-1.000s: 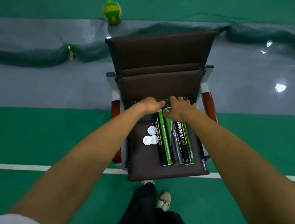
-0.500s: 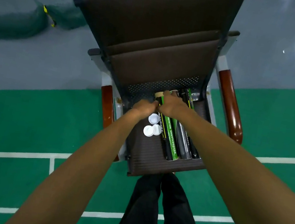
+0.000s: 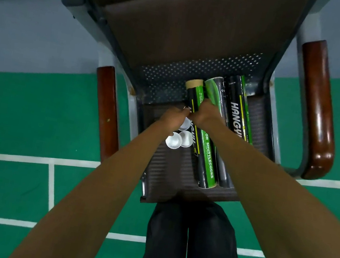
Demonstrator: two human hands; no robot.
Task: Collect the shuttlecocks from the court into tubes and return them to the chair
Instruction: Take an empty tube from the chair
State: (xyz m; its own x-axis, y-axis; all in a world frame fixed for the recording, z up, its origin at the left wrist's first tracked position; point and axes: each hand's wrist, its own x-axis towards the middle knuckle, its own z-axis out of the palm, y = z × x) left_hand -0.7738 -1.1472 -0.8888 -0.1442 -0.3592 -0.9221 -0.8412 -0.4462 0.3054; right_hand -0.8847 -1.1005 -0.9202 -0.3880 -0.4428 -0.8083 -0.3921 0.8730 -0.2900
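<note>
Directly below the camera, a person is leaning over a brown chair (image 3: 166,186) standing on the green court floor (image 3: 8,187), with both bare arms reaching down to the seat. Three black-and-green shuttlecock tubes (image 3: 207,157) are lying side by side along the seat, their far ends pointing toward the perforated backrest. The leftmost tube (image 3: 194,92) is showing a bare cardboard end with no cap on it. The right hand (image 3: 208,115) is curling over the leftmost tube and the one beside it near their far ends, fingers closed on top of them; whether it is truly gripping or only pressing down cannot be told. The left hand (image 3: 174,118) is lying just beside it, touching the left edge of the same tube, fingers bent and closed; what it is pinching, if anything, is hidden. Three white round caps (image 3: 173,140) are sitting on the seat just left of the tubes, two touching each other and the third partly hidden under the left hand. Black trouser legs (image 3: 190,245) are showing below the seat edge, and white lines (image 3: 24,157) are crossing the floor
</note>
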